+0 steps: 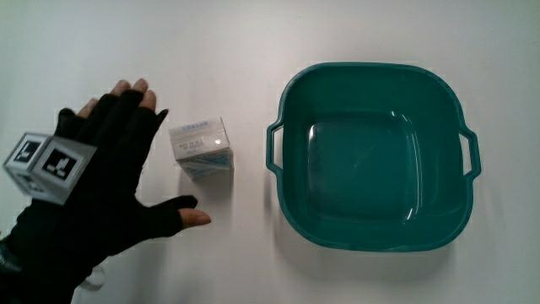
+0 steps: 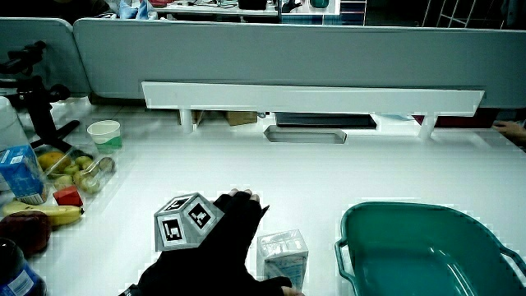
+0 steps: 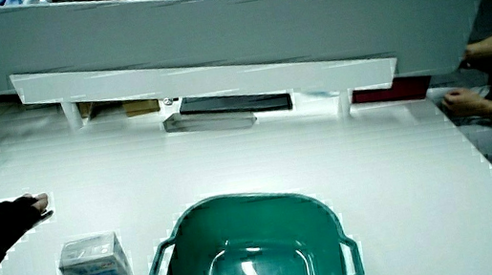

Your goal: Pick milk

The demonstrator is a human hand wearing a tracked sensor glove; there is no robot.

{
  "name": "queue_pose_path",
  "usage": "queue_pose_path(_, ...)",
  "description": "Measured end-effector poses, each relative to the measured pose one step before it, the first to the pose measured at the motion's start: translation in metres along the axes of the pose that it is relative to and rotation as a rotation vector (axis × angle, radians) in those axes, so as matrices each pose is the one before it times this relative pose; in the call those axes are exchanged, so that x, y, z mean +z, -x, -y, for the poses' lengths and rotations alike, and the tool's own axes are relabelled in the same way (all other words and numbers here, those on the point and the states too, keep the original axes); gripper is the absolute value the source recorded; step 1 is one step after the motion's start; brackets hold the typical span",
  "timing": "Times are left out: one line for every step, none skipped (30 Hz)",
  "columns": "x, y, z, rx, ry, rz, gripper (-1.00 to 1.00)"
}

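Observation:
A small white and pale-blue milk carton [image 1: 202, 149] stands upright on the white table, between the hand and a teal basin; it also shows in both side views [image 2: 283, 256] [image 3: 97, 273]. The black-gloved hand [image 1: 105, 181] lies flat beside the carton, fingers spread and thumb stretched out under the carton's near side, holding nothing. A narrow gap separates the fingertips from the carton. A patterned cube [image 1: 44, 165] sits on the back of the hand, seen too in a side view [image 2: 185, 221].
A teal basin [image 1: 287, 101] with two handles stands beside the carton. In a side view, fruit in a clear tray [image 2: 74, 174], a banana [image 2: 45, 212], a blue carton [image 2: 20, 174] and a paper cup [image 2: 105, 133] sit near the table's edge. A low partition [image 2: 312, 49] closes the table.

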Motion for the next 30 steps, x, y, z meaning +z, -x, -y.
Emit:
queue_pose_path(0.00009,-0.00019,0.00031,-0.00133,-0.00849,0.00059,0.72)
queue_pose_path(-0.00027,0.00062,-0.00033,-0.00477,-0.00766,-0.00142,0.75)
queue_pose_path(0.00002,0.00019,-0.00007,-0.0063,-0.00474,-0.00179,0.78)
queue_pose_path(0.00022,0.0003,0.00039,-0.00109,-0.00382,0.00696,0.81)
queue_pose_path(0.00073,-0.00091,0.00085,0.0023,-0.00525,-0.01005,0.83)
queue_pose_path(-0.00043,0.00058,-0.00057,-0.0092,-0.00355,0.00058,0.86)
queue_pose_path(0.00029,-0.00025,0.00018,-0.00182,-0.00022,0.00439,0.89)
queue_pose_path(0.00023,-0.00023,0.00006,-0.00469,0.00124,-0.00668,0.92)
queue_pose_path(0.00031,0.00005,0.00031,-0.0016,-0.00939,-0.00946,0.94)
queue_pose_path(0.00037,0.00002,0.00055,-0.00089,-0.00228,0.00472,0.97)
queue_pose_path(0.00082,-0.00063,0.00077,-0.0037,-0.00652,-0.00636,1.0)
queue_pose_path(0.0002,0.00094,-0.00024,-0.00772,-0.00483,-0.00238,1.0)
queue_pose_path(-0.00011,0.00216,-0.00116,-0.01765,-0.0133,-0.00447,1.0)
queue_pose_path(0.00257,-0.0011,0.00113,-0.00452,-0.00815,0.00278,1.0)
queue_pose_path(0.00224,-0.00068,0.00134,-0.00528,-0.00868,0.01233,1.0)
queue_pose_path(-0.00035,0.00471,-0.00254,-0.08494,-0.05487,-0.05002,1.0)
queue_pose_path(0.00439,-0.00177,0.00131,-0.02447,-0.01535,-0.02664,1.0)
queue_pose_path(0.00667,-0.00547,0.00329,0.01589,-0.01315,-0.01173,1.0)
queue_pose_path(0.00525,-0.00357,0.00225,-0.0028,-0.00222,0.01396,1.0)
queue_pose_path(0.00348,-0.00175,0.00103,-0.03383,-0.01404,0.00636,1.0)
queue_pose_path(0.00711,-0.00661,0.00339,0.04218,0.00005,-0.01638,1.0)
queue_pose_path(0.00582,-0.0057,0.00289,0.02091,0.00926,0.02277,1.0)
queue_pose_path(0.00376,-0.00352,0.00165,-0.00332,-0.0062,-0.00163,1.0)
queue_pose_path(0.00467,-0.00475,0.00208,0.00973,0.00327,0.0041,1.0)
queue_pose_path(0.00386,-0.00424,0.00168,-0.00716,-0.01154,-0.00478,1.0)
queue_pose_path(0.00276,-0.00305,0.00122,0.01598,0.00335,0.01489,1.0)
queue_pose_path(0.00347,-0.00425,0.00093,-0.00599,-0.00364,-0.01278,1.0)
queue_pose_path(0.00273,-0.00346,0.00051,-0.0102,-0.01131,-0.00375,1.0)
queue_pose_path(0.00271,-0.00367,0.00032,-0.00867,0.00002,-0.00524,1.0)
queue_pose_path(0.00137,-0.00271,0.0,-0.00579,-0.00359,0.02736,1.0)
